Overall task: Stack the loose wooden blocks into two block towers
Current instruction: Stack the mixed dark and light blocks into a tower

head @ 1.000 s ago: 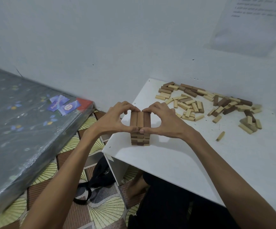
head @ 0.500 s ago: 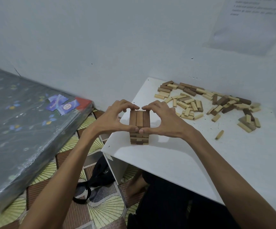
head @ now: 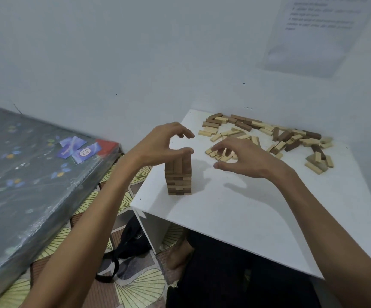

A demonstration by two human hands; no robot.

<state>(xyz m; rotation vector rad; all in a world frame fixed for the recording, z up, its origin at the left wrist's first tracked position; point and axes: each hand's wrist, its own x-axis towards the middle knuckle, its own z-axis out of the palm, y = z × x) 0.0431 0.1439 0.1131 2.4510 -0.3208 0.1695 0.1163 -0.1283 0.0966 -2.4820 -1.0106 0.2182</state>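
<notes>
1. Nearest, below the tower: the person's legs (head: 224,274) in dark cloth under the tabletop, and a patterned floor (head: 140,287) with fan shapes.
2. Black bag (head: 131,241) with a strap lies on the floor, below-left of the tower, beside the white leg panel (head: 155,227).
3. Tabletop (head: 235,210): white. The tower sits near its left front corner.
4. Tower (head: 179,174): one stack of wooden blocks, upright, standing on the tabletop. Mostly dark brown with a few lighter pieces; the top layer is three blocks side by side.
5. Left hand (head: 157,145): just over the tower top, fingers curved like a claw, holding nothing. The thumb tip overlaps the tower's top edge; contact or gap, cannot tell.
6. Right hand (head: 244,158): right of the tower and clear of it, above the tabletop. Fingers loosely curled and spread, holding nothing. The two hands are apart.
7. Loose blocks (head: 269,134): scattered heap, light and dark mixed, behind and right of the tower. The nearest ones show past the right hand's fingers.
8. Bed (head: 24,174): left of the tower, a grey plastic-wrapped mattress with a flower print. Blue cards (head: 77,148) lie on the corner nearest the tower.
9. Farthest: white wall (head: 135,52) behind the tower. A paper sheet (head: 313,34) hangs up and right of the tower, text too blurred to read.
</notes>
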